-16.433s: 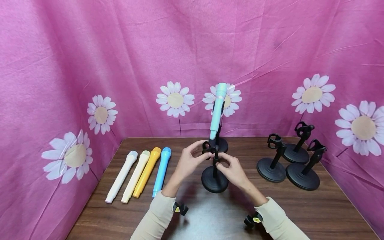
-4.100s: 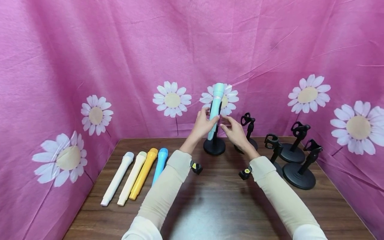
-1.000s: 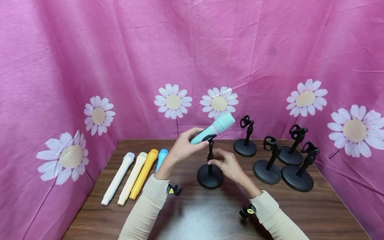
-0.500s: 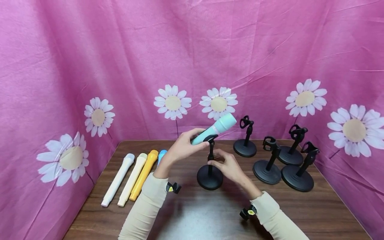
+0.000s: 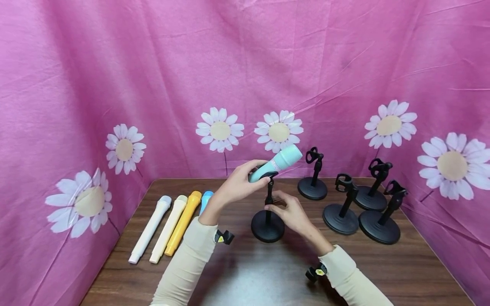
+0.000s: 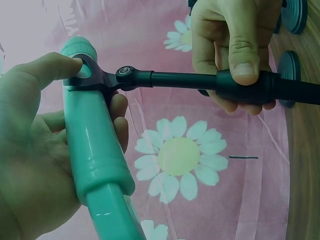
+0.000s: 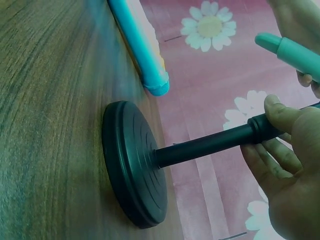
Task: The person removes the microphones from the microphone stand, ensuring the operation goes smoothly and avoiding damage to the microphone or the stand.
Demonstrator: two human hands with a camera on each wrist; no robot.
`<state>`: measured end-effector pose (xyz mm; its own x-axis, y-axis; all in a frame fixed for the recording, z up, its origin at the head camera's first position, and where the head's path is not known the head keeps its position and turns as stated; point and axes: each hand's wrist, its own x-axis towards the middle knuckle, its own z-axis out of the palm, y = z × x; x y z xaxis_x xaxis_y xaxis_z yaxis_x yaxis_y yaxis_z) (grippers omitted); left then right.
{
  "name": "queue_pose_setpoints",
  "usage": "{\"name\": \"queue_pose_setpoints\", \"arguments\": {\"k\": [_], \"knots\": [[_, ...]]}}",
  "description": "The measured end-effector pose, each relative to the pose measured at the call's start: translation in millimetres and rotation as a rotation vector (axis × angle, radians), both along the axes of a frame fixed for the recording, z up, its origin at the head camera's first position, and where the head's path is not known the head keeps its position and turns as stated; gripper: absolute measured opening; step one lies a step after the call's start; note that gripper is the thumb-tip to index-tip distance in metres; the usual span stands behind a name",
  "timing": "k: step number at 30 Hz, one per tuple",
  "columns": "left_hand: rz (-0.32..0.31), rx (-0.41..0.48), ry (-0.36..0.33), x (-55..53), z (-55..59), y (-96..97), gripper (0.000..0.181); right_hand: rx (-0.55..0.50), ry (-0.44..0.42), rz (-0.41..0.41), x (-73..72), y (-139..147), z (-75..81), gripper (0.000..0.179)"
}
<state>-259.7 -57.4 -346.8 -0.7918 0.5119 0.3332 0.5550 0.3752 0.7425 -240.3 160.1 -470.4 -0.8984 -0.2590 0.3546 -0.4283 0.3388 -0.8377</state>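
A mint-green microphone (image 5: 281, 161) sits in the clip of a black desk stand (image 5: 268, 227), tilted with its head up to the right. My left hand (image 5: 240, 183) grips the microphone's body. In the left wrist view, the thumb presses at the clip (image 6: 92, 75) while the fingers curl behind the mint-green body. Lower down, my right hand (image 5: 292, 212) pinches the collar of the stand's pole (image 7: 210, 145) between thumb and fingers. The stand's round base (image 7: 135, 165) is on the wooden table.
To the left lie a white microphone (image 5: 150, 229), a cream one (image 5: 168, 229), a yellow one (image 5: 183, 223) and a blue one (image 5: 206, 199), partly behind the left arm. A bare stand (image 5: 313, 189) is at the back; several more (image 5: 340, 219) cluster right. A pink curtain (image 5: 245, 63) hangs behind.
The bare stand handled earlier now stands at back right. The mint-green microphone's stand has come forward, and the microphone has tipped to the right. Within the last second the hands have barely shifted.
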Motion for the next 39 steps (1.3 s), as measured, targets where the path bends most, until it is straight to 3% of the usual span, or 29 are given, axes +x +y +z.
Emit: {"name": "queue_pose_setpoints", "arguments": {"k": [16, 21, 27, 39], "knots": [[0.002, 0.008, 0.023, -5.2, -1.9, 1.1, 0.047, 0.016, 0.017, 0.005, 0.7, -1, 0.5, 0.027], [0.028, 0.002, 0.063, -3.3, -2.1, 5.4, 0.050, 0.029, 0.033, 0.010, 0.9, 1, 1.5, 0.023], [0.035, 0.057, 0.083, -2.6, -8.8, 7.9, 0.048, 0.029, 0.009, -0.005, 1.7, 1, -0.8, 0.021], [0.012, 0.139, 0.103, -3.9, -15.4, 5.3, 0.047, -0.015, 0.048, -0.037, 2.0, -2, -4.3, 0.025]]}}
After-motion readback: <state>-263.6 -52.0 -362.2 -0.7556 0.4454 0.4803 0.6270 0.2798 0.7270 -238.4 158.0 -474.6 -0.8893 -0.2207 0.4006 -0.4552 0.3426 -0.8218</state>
